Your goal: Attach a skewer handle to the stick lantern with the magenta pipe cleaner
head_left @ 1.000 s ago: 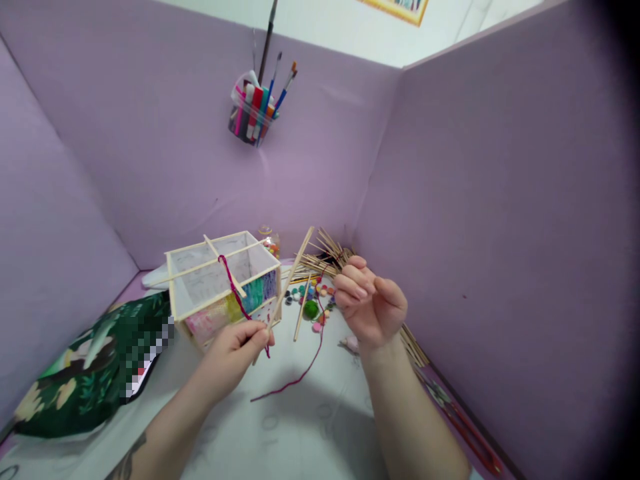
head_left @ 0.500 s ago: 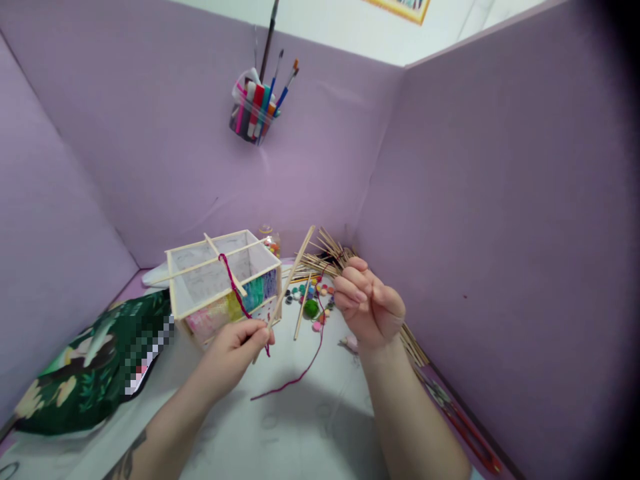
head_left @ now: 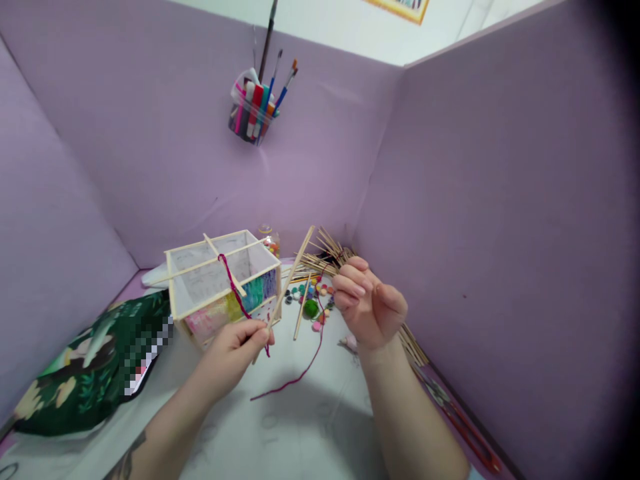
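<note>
My left hand [head_left: 235, 350] pinches a long wooden stick [head_left: 290, 280] that slants up to the right, together with a maroon yarn [head_left: 233, 290]. The yarn runs from the crossed sticks on top of a stick-framed paper box [head_left: 220, 287] down to that pinch. Another stretch of the yarn [head_left: 300, 375] lies on the white table [head_left: 300, 433] and rises toward my right hand [head_left: 367, 307]. That hand is raised with its fingers curled and seems to hold the strand at its fingertips. The box has painted sides in pink, yellow, green and purple.
A pile of thin sticks [head_left: 327, 257] fills the back corner and runs along the right wall. Small paint pots [head_left: 313, 293] and a green ball [head_left: 311, 309] sit behind my hands. A dark green patterned cloth [head_left: 90, 367] lies left. A cup of pens and brushes [head_left: 255, 110] hangs on the purple partition.
My right hand's thumb and fingers shifted slightly, curling and loosening again. My left hand, the stick and the box have stayed put.
</note>
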A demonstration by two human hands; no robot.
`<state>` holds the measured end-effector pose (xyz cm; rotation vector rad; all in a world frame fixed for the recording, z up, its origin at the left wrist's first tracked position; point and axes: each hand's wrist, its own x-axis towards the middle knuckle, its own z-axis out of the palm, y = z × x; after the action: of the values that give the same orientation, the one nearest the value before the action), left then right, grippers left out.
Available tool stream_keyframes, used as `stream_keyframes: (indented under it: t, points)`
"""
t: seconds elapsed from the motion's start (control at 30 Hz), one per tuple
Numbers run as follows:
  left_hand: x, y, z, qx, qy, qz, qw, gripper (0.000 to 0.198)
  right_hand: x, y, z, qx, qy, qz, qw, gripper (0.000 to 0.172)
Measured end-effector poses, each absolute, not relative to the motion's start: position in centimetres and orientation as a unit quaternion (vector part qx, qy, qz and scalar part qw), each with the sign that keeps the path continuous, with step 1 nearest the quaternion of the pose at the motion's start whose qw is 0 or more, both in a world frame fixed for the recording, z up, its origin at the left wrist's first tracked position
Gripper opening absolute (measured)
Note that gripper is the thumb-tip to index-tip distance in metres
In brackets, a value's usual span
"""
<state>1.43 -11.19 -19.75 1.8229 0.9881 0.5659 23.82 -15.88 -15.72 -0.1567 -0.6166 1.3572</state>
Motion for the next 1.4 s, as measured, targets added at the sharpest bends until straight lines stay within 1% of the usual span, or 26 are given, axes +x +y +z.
stream_keyframes:
  t: [0.17,0.4,0.57,0.7,0.8,1.03,1.2,1.3,1.4]
  points:
    - [1.5,-11.2,-19.6,0.747,0.405,0.236,0.471,0.042,23.8,-15.8,-15.7,-0.082,-0.289,0.607,0.736,0.04]
    - [1.6,-11.3,-19.3,0.746,0.41,0.237,0.468,0.042,23.8,-16.0,-15.8,-0.081,-0.331,0.593,0.729,0.035]
    - [1.5,-11.2,-19.6,0.746,0.409,0.235,0.469,0.042,24.0,-16.0,-16.0,-0.069,-0.318,0.603,0.728,0.029]
    - [1.5,-11.3,-19.6,0.746,0.411,0.231,0.47,0.043,24.0,-15.8,-16.0,-0.052,-0.302,0.611,0.73,0.033]
    - [1.5,-11.4,-19.4,0.745,0.411,0.229,0.472,0.043,24.2,-15.6,-16.1,-0.085,-0.312,0.589,0.741,0.037]
    - [1.5,-11.4,-19.2,0.737,0.424,0.226,0.476,0.041,25.9,-14.7,-16.6,-0.201,-0.345,0.491,0.774,0.037]
    - [1.4,-11.3,-19.6,0.735,0.422,0.221,0.482,0.042,26.5,-14.6,-16.9,-0.294,-0.36,0.418,0.781,0.027]
    - [1.3,-11.3,-19.7,0.736,0.422,0.222,0.482,0.041,26.4,-14.5,-16.9,-0.29,-0.388,0.417,0.769,0.022]
    - [1.3,-11.3,-19.7,0.737,0.42,0.22,0.482,0.041,26.2,-14.6,-16.7,-0.276,-0.397,0.445,0.754,0.021]
